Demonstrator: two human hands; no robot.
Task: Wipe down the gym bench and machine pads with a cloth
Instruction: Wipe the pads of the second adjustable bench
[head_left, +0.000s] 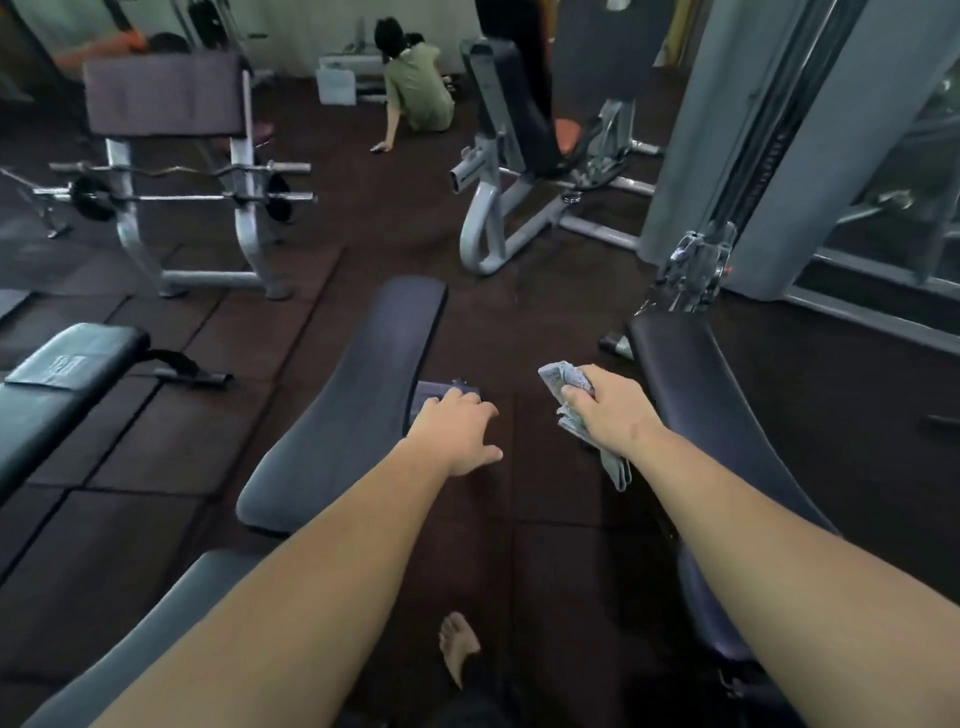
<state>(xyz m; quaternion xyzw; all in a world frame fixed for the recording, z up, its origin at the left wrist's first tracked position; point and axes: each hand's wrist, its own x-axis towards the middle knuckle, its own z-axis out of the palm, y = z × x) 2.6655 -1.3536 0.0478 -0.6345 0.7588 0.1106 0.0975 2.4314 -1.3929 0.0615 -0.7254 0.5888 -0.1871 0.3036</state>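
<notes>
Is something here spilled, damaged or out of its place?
No spill or damage shows. The right hand grips the cloth, the left hand rests beside the middle pad. One oddity: a bare foot on the gym floor.

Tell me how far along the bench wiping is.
Done: nothing I can confirm; no pad shows wipe marks. In hand: your right hand grips the cloth between the middle bench pad and the right bench pad; your left hand reaches the middle pad's edge. Left: likely both, plus the far-left bench.
</notes>
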